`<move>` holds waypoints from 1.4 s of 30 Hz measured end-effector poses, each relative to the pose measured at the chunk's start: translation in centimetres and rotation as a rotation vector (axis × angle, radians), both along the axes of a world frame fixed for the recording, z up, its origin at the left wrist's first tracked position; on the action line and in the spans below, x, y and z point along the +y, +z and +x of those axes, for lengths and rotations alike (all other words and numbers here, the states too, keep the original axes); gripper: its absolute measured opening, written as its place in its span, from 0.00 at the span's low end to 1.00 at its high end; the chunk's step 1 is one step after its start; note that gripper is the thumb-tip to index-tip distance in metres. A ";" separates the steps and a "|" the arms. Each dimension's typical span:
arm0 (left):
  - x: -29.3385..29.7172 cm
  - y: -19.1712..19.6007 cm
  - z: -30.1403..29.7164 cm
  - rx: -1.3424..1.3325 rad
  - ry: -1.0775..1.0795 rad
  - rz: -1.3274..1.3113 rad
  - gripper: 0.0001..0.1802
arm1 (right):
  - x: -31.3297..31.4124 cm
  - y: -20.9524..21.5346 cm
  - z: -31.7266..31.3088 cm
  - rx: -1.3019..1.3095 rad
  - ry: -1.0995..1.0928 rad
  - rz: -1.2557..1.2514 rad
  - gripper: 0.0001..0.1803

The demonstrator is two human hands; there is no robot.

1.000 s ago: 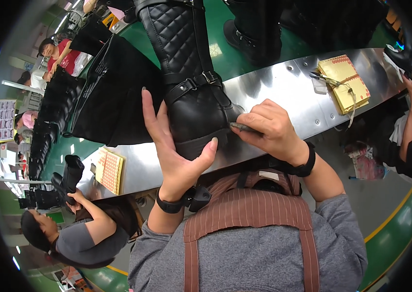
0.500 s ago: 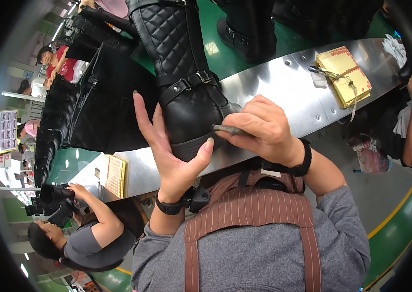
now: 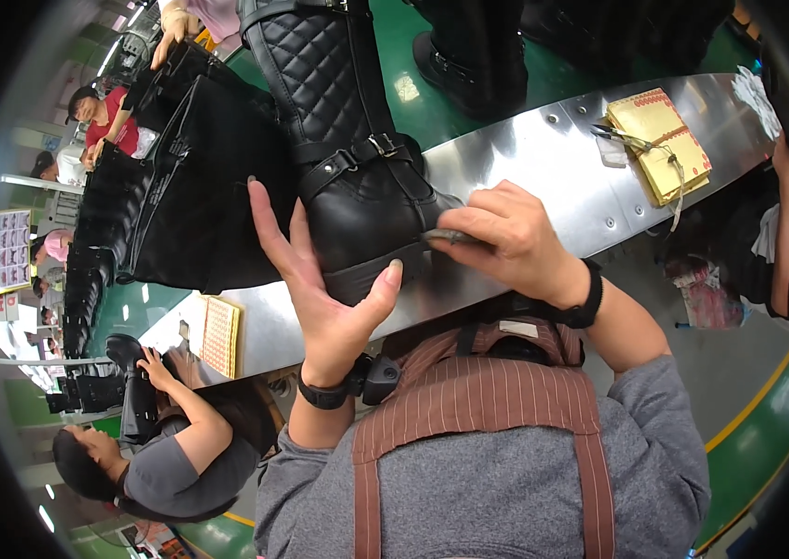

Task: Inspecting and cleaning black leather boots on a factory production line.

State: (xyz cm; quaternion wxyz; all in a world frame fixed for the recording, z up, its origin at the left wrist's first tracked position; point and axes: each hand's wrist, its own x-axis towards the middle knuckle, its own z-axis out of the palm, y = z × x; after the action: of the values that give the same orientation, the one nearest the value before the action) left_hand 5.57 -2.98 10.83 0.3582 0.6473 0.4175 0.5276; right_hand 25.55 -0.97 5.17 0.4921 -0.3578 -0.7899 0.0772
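A tall black quilted boot (image 3: pixel 348 158) with a buckled ankle strap lies on the steel workbench edge (image 3: pixel 544 158). My left hand (image 3: pixel 315 279) cups its heel and sole from below, fingers spread, thumb pressed on the sole edge. My right hand (image 3: pixel 511 242) pinches a small flat tool (image 3: pixel 446 238), whose tip touches the side of the boot near the sole.
More black boots (image 3: pixel 180 186) lie on the green conveyor (image 3: pixel 413 102) to the left. Yellow pads (image 3: pixel 660 144) rest on the bench at right, another yellow pad (image 3: pixel 220 334) at left. A seated person (image 3: pixel 152 447) works at lower left; another person's arm (image 3: pixel 786 224) is at right.
The boot and both hands have shifted slightly; my right hand keeps the tool against the boot's side and my left hand stays under the heel.
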 end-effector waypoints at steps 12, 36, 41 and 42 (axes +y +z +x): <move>-0.3 -0.1 0.1 -0.011 -0.004 -0.035 0.65 | -0.4 0.6 -1.0 0.070 0.008 -0.064 0.11; 0.5 -0.8 0.0 0.081 0.092 0.028 0.62 | -0.3 -0.1 -0.7 0.165 -0.078 -0.045 0.10; 0.3 -0.9 0.3 0.086 0.079 0.049 0.62 | 0.0 0.0 -0.5 0.325 -0.061 -0.074 0.10; 0.3 -0.8 0.3 0.085 0.081 0.043 0.62 | 0.0 0.1 -0.7 0.288 -0.020 -0.081 0.11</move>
State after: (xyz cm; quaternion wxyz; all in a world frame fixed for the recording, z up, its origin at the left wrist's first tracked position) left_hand 5.84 -2.70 9.98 0.3044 0.6592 0.4467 0.5227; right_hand 24.90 -0.94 5.22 0.5859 -0.3705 -0.7039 0.1547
